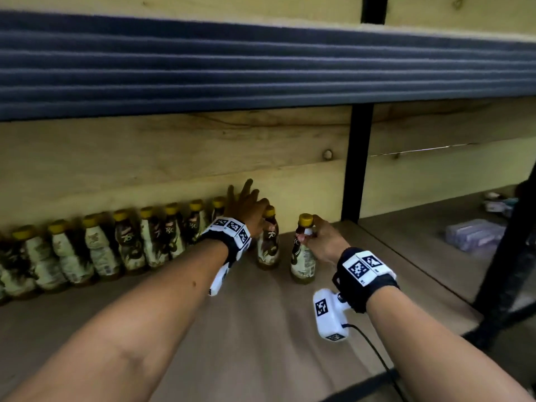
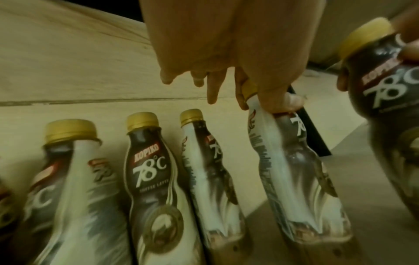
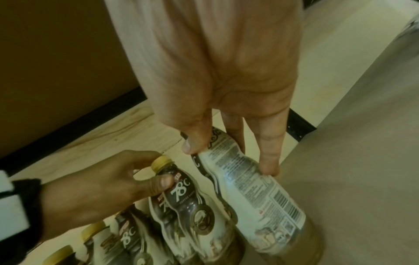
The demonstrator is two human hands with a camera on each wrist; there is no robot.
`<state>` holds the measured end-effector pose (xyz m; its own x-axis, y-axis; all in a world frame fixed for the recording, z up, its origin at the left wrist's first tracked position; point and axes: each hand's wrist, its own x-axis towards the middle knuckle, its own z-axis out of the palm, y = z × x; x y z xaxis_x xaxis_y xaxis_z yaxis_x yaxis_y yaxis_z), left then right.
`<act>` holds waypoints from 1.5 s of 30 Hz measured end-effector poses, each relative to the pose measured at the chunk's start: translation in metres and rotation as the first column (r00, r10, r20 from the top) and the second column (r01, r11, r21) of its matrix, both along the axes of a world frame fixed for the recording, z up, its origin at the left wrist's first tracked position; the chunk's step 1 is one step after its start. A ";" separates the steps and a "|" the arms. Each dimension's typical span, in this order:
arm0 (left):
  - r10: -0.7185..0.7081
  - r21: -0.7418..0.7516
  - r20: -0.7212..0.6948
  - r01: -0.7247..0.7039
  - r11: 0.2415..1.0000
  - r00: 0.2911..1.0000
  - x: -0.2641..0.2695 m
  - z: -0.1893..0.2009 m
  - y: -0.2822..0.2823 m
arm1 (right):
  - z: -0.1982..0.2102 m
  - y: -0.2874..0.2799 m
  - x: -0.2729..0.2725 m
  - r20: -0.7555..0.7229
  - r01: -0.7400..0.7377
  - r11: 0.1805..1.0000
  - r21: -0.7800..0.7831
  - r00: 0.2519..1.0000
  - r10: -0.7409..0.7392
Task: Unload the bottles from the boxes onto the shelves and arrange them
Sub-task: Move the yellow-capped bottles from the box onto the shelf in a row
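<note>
shelf [image 1: 261, 329] stocking | left hand [image 1: 246, 210] pinches bottle [image 1: 268, 242] neck, frame centre, closing the row [image 1: 101, 245] | right hand [image 1: 324, 242] grips next bottle [image 1: 303, 256] beside it, queued.

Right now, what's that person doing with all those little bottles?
The person is putting coffee bottles on a wooden shelf. A row of bottles already stands along the back wall. The left hand pinches the neck of the bottle at the row's end, and the right hand grips another bottle standing just beside it, apart from the row.
</note>
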<state>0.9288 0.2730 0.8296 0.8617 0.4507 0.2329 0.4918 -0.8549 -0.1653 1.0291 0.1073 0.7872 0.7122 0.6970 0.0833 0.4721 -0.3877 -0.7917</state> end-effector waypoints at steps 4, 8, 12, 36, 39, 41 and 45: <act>0.090 0.019 -0.033 -0.089 0.996 0.995 0.036 0.001 0.022 | -0.001 0.021 0.033 0.048 -0.042 0.999 -0.019 0.998 0.043; 0.185 -0.049 0.024 -0.184 0.982 0.982 0.053 0.003 0.037 | 0.001 0.055 0.057 0.046 -0.092 0.995 -0.021 0.995 0.093; 0.179 -0.183 0.076 -0.163 0.970 0.981 0.058 0.004 0.047 | 0.004 0.094 0.073 0.051 -0.145 0.989 -0.004 0.988 0.145; 0.208 -0.430 0.297 -0.063 0.900 0.932 -0.170 -0.027 -0.045 | -0.002 -0.058 -0.095 -0.226 -0.306 0.952 -0.024 0.929 0.293; 0.237 -0.521 0.239 -0.081 0.849 0.942 -0.266 -0.046 -0.062 | -0.014 -0.088 -0.186 -0.343 -0.336 0.942 0.021 0.882 0.322; 0.224 -0.592 0.196 -0.068 0.803 0.955 -0.315 -0.060 -0.079 | -0.029 -0.098 -0.237 -0.382 -0.398 0.917 0.002 0.848 0.369; 0.061 -0.838 0.054 0.012 0.545 0.997 -0.375 -0.092 -0.120 | -0.065 -0.106 -0.305 -0.436 -0.541 0.837 -0.076 0.773 0.460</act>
<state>0.5536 0.1527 0.7372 0.8457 0.4929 -0.2046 0.4929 -0.5742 0.6537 0.7246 0.0015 0.7221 0.2010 0.9361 -0.2887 0.3141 -0.3407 -0.8861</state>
